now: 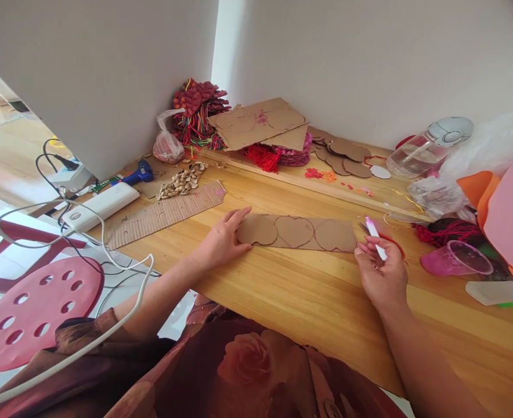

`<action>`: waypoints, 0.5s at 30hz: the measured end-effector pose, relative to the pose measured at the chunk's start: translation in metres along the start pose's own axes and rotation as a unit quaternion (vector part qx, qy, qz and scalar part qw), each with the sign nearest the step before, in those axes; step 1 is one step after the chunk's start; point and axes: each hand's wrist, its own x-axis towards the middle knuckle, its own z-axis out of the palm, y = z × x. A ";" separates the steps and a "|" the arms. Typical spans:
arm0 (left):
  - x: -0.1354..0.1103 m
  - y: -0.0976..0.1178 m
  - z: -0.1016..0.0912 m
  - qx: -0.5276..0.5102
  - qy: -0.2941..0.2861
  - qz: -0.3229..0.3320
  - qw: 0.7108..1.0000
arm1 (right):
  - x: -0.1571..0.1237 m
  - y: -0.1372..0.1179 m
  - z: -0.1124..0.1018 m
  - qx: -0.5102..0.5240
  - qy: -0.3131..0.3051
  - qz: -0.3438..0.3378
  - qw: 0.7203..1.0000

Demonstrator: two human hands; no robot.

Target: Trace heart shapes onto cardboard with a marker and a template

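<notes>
A cardboard strip (295, 232) lies on the wooden table before me, with rounded outlines drawn along it in dark purple. Near its left end there is a round-lobed cardboard shape (259, 230), which seems to lie on top of the strip. My left hand (226, 238) grips that end, thumb at the near edge and fingers at the far one. In my right hand (382, 273) is a white marker pen (375, 235) with a pinkish-purple tip end pointing up and away. My right thumb touches the strip's right corner. Scissors (391, 238) lie partly hidden behind this hand.
Corrugated cardboard (169, 215), shells (182, 181), a white power bank (104, 206) and a blue glue gun (141, 172) sit left. Cut cardboard shapes (347, 152) lie at the back. A bottle (426, 148) and pink cup (454, 258) are right. A white cable (141, 284) crosses my left arm.
</notes>
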 end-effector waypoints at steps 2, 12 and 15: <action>-0.003 0.003 0.001 -0.007 0.002 -0.001 1.000 | 0.001 0.002 -0.001 0.008 0.007 0.001 1.000; -0.016 0.001 -0.010 -0.018 -0.023 -0.013 0.999 | 0.006 0.004 -0.002 0.048 0.025 0.005 0.999; -0.018 -0.003 -0.017 -0.017 -0.011 -0.026 0.999 | 0.006 0.003 -0.002 0.055 0.027 -0.002 0.998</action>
